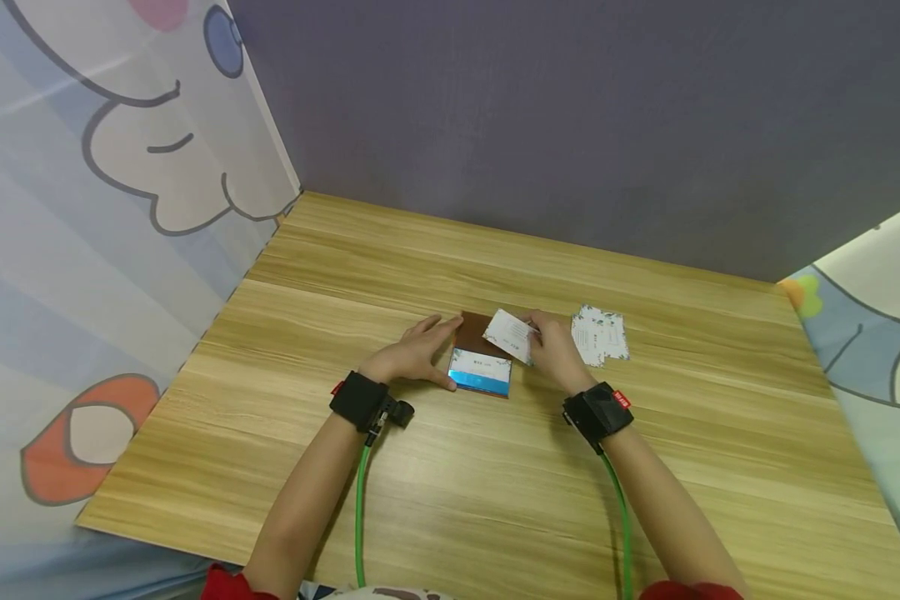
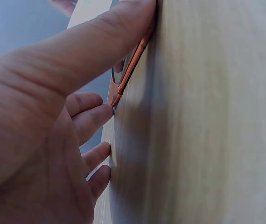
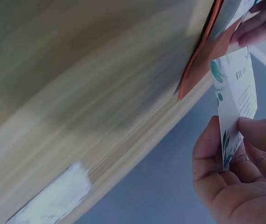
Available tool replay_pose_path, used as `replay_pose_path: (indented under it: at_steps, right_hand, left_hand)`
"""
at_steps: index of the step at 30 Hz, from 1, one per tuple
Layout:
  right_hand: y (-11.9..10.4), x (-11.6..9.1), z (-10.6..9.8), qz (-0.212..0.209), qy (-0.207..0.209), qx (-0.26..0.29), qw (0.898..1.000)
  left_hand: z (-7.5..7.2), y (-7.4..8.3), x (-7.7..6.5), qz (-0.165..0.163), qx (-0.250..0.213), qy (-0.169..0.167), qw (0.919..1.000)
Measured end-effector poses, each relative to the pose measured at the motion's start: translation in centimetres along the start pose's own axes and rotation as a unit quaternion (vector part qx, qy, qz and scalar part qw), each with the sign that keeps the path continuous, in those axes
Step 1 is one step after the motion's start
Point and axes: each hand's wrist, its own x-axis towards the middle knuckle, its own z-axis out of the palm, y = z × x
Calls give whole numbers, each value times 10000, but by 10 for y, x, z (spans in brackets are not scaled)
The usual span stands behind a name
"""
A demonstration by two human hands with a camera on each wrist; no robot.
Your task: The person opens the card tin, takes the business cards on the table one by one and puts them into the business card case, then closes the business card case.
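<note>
A flat brown card holder point(image 1: 474, 335) lies opened out on the table, its lower part a shiny metal half with a white floral card point(image 1: 480, 367) in it. My left hand point(image 1: 412, 354) rests at its left side, thumb on the lower corner and fingers spread by the upper edge. In the right wrist view, my right hand point(image 3: 245, 172) pinches a white business card point(image 3: 235, 93) with printed text and green leaves between thumb and fingers. From the head view, that card is tilted above the holder's right side.
Several more floral business cards point(image 1: 600, 335) lie overlapping to the right of my right hand. The wooden table point(image 1: 360, 258) ends at a grey panel point(image 1: 540, 125) at the back. Green cables point(image 1: 362, 508) run from the wrist cameras along both forearms.
</note>
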Motion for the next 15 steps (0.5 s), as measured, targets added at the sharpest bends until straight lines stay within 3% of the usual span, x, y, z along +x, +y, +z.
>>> replay_pose_path:
  at_steps: [15]
  right_hand:
    - [-24, 8, 28, -395, -235, 95, 9989]
  left_hand:
    - [0, 0, 1, -29, 164, 55, 9998]
